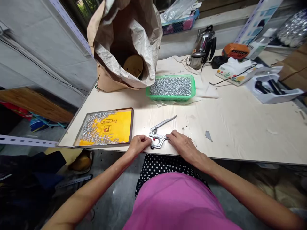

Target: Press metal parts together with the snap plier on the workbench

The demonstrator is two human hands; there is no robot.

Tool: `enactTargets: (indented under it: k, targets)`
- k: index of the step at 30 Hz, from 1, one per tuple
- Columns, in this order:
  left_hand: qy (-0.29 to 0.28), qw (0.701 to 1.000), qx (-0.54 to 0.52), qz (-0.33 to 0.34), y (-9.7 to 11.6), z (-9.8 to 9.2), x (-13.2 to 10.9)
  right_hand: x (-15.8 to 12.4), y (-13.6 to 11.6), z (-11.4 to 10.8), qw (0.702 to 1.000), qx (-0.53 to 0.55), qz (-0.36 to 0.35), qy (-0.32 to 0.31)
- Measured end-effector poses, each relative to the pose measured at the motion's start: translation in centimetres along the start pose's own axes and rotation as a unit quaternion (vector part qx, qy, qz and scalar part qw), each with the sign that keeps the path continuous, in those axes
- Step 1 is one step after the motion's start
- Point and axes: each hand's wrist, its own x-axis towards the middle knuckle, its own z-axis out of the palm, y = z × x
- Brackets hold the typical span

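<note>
Shiny metal pliers [160,137], plastic basket [170,98], wrinkled paper sack [107,79].

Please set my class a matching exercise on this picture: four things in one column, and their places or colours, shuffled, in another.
Things:
1. Pliers
2. Basket
3. Tray
4. Mug

Places or colours:
A. Yellow inside
B. Next to the kettle
C. Between left hand and right hand
D. Green

Pairs: 1-C, 2-D, 3-A, 4-B

pale table [240,134] | front left: tray [131,126] | front edge: pliers [162,137] | rear: paper bag [111,78], green basket [171,98] on cloth [208,91]
</note>
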Motion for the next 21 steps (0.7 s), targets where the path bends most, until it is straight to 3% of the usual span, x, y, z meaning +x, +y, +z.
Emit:
enactTargets:
  k: [12,21]
  targets:
    - [-0.005,0.999,0.004,-0.035,0.6,1.5,0.1,-0.1,-0.5,0.0,0.999,-0.049,0.004,0.013]
    - [-0.073,0.994,0.053,-0.064,1.1,0.8,0.1,0.1,-0.6,-1.0,1.0,-0.007,0.012,-0.023]
